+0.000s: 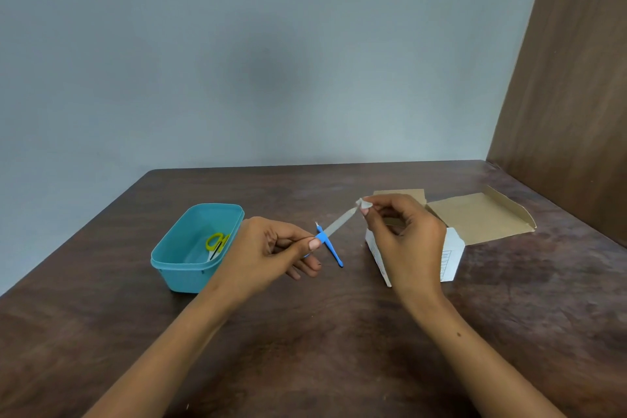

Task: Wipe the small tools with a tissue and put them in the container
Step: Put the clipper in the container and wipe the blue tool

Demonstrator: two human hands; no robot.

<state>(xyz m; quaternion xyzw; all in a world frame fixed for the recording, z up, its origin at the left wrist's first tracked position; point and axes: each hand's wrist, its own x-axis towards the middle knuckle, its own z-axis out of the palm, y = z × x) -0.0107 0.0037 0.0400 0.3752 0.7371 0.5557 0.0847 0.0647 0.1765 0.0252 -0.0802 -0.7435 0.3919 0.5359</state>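
My left hand [271, 249] pinches the blue handle of a nail file [334, 229] above the table, its grey blade pointing up and to the right. My right hand [403, 234] holds a small wad of white tissue [363, 203] against the blade's tip. A second small tool with a blue handle [334, 253] and a thin metal tip lies on the table just below the file. The teal plastic container [176, 268] stands at the left, and small scissors with yellow-green handles [216, 244] lie inside it.
An open cardboard box [475, 217] with white sides and raised flaps sits right of my right hand. The dark wooden table [305, 349] meets a grey wall at the back and a brown panel [570, 112] on the right.
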